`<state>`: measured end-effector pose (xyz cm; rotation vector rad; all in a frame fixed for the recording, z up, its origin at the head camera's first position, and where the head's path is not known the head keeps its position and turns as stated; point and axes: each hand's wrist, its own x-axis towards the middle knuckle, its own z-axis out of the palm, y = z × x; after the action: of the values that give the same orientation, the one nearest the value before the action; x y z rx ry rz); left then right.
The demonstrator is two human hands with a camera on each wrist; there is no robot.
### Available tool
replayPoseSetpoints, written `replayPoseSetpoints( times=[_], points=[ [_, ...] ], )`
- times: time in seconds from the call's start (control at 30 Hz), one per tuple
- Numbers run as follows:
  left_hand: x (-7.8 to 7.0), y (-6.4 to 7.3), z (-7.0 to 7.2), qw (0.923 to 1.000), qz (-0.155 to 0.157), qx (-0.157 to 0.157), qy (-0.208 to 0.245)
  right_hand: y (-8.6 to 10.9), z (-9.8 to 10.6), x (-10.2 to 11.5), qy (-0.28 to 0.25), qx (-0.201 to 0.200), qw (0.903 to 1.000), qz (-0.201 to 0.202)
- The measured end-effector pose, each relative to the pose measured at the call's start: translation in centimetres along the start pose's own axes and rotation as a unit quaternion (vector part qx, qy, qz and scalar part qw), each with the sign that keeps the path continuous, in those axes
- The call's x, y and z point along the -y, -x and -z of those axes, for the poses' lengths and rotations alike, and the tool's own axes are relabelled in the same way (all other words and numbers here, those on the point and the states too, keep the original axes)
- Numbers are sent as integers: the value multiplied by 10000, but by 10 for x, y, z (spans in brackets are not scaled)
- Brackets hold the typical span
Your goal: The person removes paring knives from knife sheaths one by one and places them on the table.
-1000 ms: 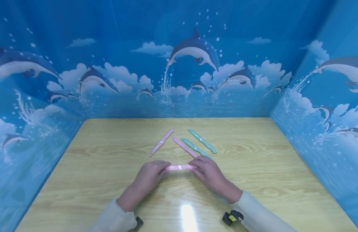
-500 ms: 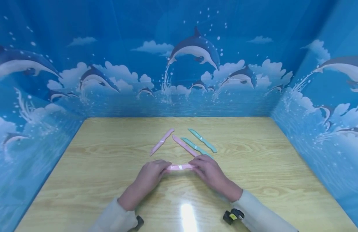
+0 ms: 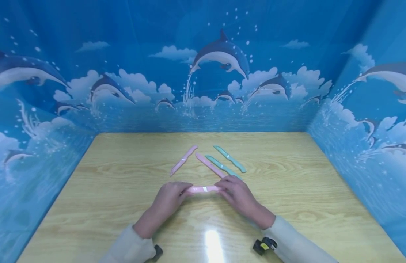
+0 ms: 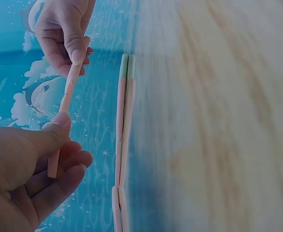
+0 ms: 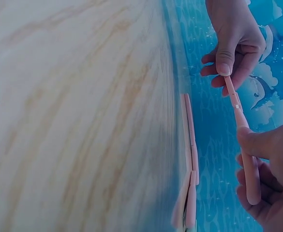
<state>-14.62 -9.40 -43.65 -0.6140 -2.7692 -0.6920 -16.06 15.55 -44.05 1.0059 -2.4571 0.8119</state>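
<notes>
In the head view, a pink fruit knife (image 3: 199, 189), with its blade covered by a matching sheath, is held level between both hands. My left hand (image 3: 170, 197) pinches the sheath end with thumb and fingers; in the left wrist view its fingers curl beneath the sheath (image 4: 67, 94). The handle (image 5: 250, 179) is gripped by my right hand (image 3: 237, 195), thumb along one side. A small white band shows near the knife's middle. Beyond the hands lie two more pink knives (image 3: 183, 160) and two teal knives (image 3: 230, 159); the right hand overlaps the near ends of one pink and one teal knife.
The wood-grain table (image 3: 107, 190) is bounded at the back and sides by a blue dolphin-print curtain (image 3: 140, 120). A bright light reflection (image 3: 214, 246) falls near the front. A black wrist device (image 3: 264, 245) sits by the right sleeve (image 3: 295, 241).
</notes>
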Motion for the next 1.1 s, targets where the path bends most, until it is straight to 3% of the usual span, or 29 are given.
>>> replayPoseSetpoints(
  times=[0.57,1.1],
  points=[
    [0,2,0,9997,-127,-203,3,1,1,-1,108,53,9998,-136],
    [1,3,1,9998,-133,-142,-96,0,0,0,163,17,9995,-266]
  ],
)
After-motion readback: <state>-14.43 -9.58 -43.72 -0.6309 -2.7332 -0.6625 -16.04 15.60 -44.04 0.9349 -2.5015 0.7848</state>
